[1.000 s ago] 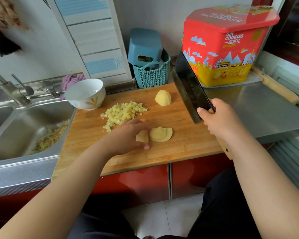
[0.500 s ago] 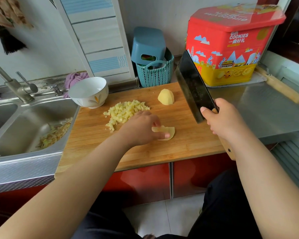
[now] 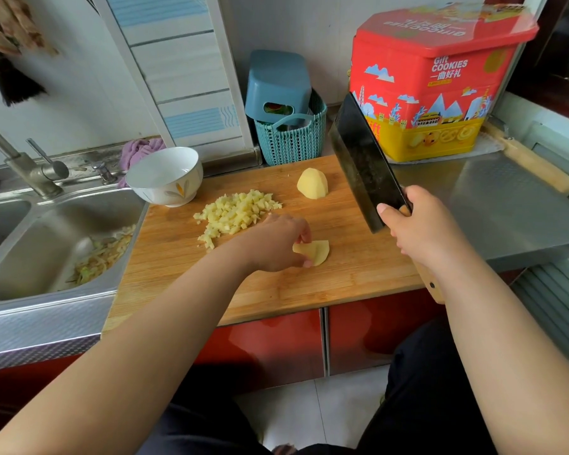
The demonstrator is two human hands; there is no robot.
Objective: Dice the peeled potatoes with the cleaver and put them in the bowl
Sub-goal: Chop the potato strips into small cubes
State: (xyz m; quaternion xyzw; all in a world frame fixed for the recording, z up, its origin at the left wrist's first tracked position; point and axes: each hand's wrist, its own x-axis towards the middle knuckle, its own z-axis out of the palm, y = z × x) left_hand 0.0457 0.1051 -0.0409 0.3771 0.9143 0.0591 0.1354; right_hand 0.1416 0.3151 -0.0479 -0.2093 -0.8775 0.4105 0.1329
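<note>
Pale yellow slices (image 3: 314, 252) lie flat and overlapped near the middle of the board (image 3: 342, 277), thin, moist-looking, cut faces up; left hand (image 3: 276, 246) pinches them at fingertips, lining them up for the next cuts by the look of it. Dice pile (image 3: 235, 213) sits just behind the hand, small even cubes, a few strays at its front edge. Potato half (image 3: 312, 183) stands apart at the back of the board, uncut. Bowl (image 3: 165, 175) at the board's back-left corner looks empty, so nothing transferred yet. Roughly mid-task: one batch diced, slices and the half left, then the move to the bowl. Right hand (image 3: 418, 229) grips the cleaver (image 3: 363, 159) handle, blade raised and tilted above the board's right side, clear of the potato.
</note>
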